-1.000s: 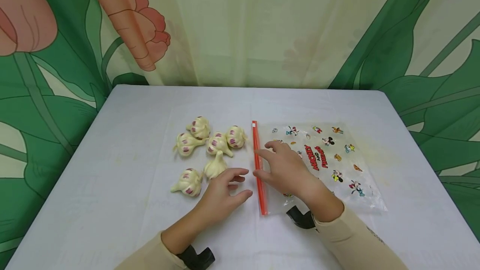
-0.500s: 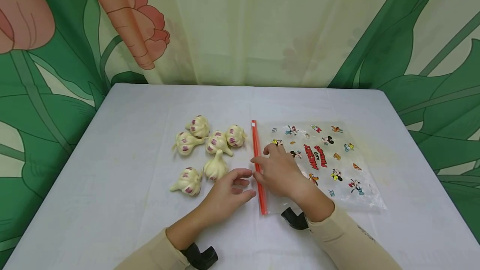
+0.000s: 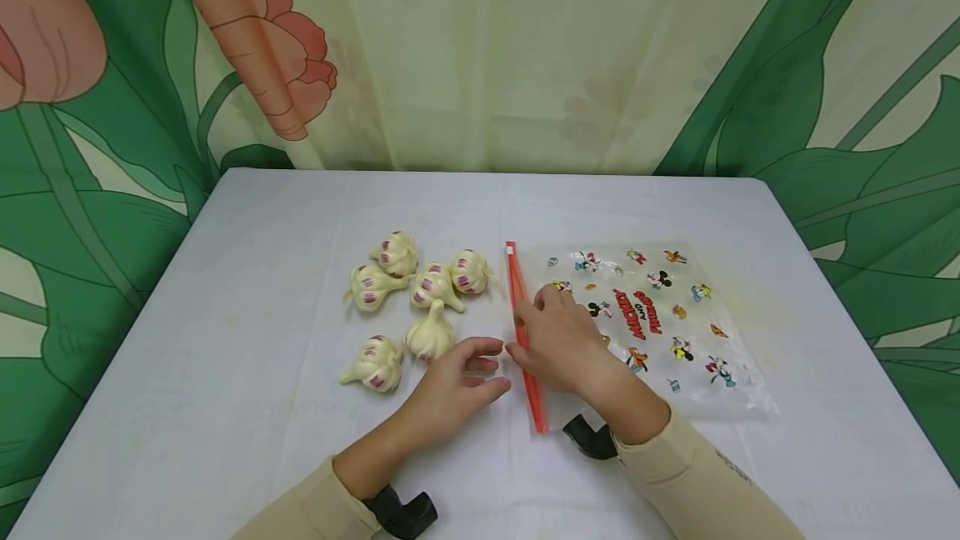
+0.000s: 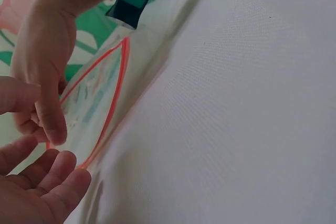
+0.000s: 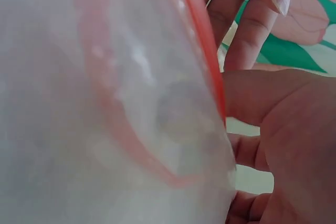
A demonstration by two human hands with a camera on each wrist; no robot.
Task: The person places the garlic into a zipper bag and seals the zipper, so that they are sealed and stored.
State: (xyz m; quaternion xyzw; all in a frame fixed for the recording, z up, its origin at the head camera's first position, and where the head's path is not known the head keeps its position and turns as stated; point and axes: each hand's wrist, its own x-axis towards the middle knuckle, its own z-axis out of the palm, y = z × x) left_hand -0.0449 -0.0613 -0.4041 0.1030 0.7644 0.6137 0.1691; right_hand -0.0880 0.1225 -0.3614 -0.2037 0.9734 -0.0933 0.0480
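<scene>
A clear zip bag [image 3: 697,307] with cartoon prints lies flat on the right of the table, its red zip edge [image 3: 534,398] facing left. My right hand [image 3: 566,344] pinches that edge near its middle. In the left wrist view the red-lined mouth [image 4: 113,106] gapes, its two edges parted. My left hand [image 3: 450,394] holds nothing; its loosely bent fingers [image 4: 58,177] hover beside the mouth. Several pale garlic bulbs [image 3: 430,333] with purple marks lie left of the bag, the closest just beyond the left hand.
A white cloth covers the table [image 3: 262,440]. Behind it hangs a printed curtain [image 3: 480,57] with green leaves and flowers. Each wrist carries a black camera mount, such as the right one [image 3: 588,438].
The right hand has closed its fingers on the red zip edge and shifted it slightly right, parting the mouth. The left hand has edged right; the garlic bulbs stay put.
</scene>
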